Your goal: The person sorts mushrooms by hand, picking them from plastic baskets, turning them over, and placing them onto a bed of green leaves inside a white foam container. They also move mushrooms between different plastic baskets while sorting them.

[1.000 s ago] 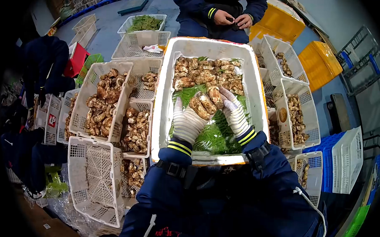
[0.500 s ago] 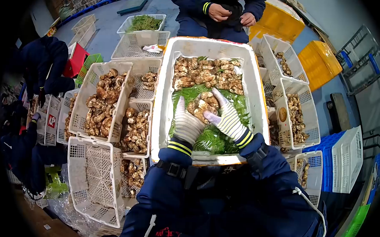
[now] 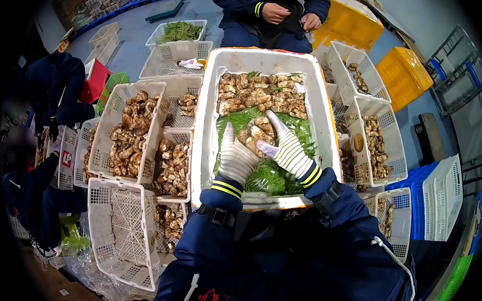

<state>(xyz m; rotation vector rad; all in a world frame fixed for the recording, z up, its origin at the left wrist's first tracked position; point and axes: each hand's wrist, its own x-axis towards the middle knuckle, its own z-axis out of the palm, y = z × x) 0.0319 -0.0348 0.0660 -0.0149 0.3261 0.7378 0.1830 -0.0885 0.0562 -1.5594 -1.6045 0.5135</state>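
Both my hands, in striped gloves, are inside a white foam box [image 3: 326, 108]. Between them they hold a cluster of brown-and-white mushrooms [image 3: 257, 134] over green fern leaves [image 3: 266, 178]. My left hand [image 3: 237, 158] cups the cluster from its left and lower side. My right hand [image 3: 288, 150] grips it from the right, with its thumb across the lower part. Packed mushrooms [image 3: 262, 93] lie in rows at the far end of the box, just beyond my hands.
Crates of mushrooms [image 3: 129, 132] stand left of the box, and more crates [image 3: 378, 146] stand right. An emptied-looking crate [image 3: 124, 231] is at lower left. A co-worker [image 3: 274, 15] sits across the box. Yellow boxes [image 3: 404, 77] and a hand truck [image 3: 457, 71] are at right.
The co-worker's hands across the box have shifted slightly, and dark material between them has moved down. The view has shifted a little. My hands keep their hold on the cluster.
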